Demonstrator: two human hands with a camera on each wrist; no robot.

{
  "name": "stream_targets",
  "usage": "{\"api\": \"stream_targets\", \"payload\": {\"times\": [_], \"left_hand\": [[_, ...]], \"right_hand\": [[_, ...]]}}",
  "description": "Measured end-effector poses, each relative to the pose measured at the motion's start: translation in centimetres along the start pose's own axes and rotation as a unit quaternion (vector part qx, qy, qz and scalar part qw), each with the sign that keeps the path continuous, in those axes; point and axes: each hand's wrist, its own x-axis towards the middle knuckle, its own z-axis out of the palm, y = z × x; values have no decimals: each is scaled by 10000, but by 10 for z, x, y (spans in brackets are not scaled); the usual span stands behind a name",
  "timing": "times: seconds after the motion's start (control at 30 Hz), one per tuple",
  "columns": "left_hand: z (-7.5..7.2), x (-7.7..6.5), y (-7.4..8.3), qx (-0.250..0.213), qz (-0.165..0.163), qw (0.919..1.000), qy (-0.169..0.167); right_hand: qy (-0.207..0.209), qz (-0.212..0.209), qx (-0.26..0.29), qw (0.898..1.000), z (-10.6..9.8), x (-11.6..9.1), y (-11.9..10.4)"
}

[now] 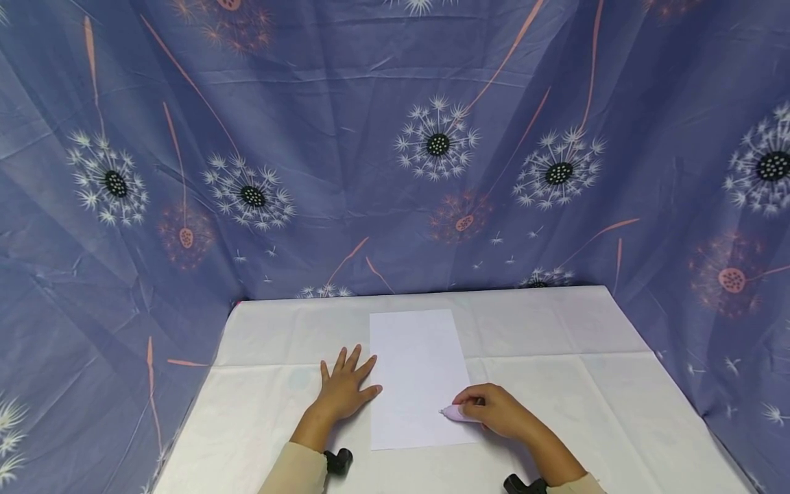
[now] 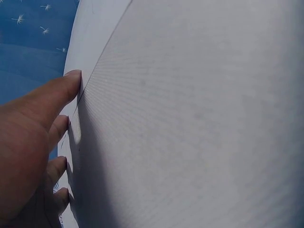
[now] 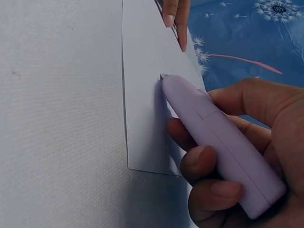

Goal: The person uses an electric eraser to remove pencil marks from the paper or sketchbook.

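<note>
A blank white sheet of paper (image 1: 416, 363) lies upright on the white-covered table. My left hand (image 1: 345, 392) is spread beside the sheet's left edge, the thumb and index fingertip close against it. In the left wrist view, the fingertips (image 2: 73, 78) rest along the cloth. With curled fingers, my right hand (image 1: 503, 412) grips a chunky lilac pen-shaped tool (image 3: 221, 147) over the sheet's lower right part. Its small metallic tip (image 3: 164, 77) points left at the paper; whether they touch, I cannot tell. The tool's exact kind is not clear.
White cloth (image 1: 555, 384) with fold creases covers the table. A blue curtain (image 1: 345, 171) with dandelion prints hangs behind and along both sides. Black camera mounts (image 1: 338, 462) sit at both wrists, by the beige sleeves (image 1: 295, 470).
</note>
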Motion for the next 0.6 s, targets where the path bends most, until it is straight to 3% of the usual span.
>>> {"api": "stream_targets", "payload": {"times": [0.6], "left_hand": [[0,1,0,21,-32,10000,-35]], "right_hand": [[-16,23,109,9999,2,2,-4]]}}
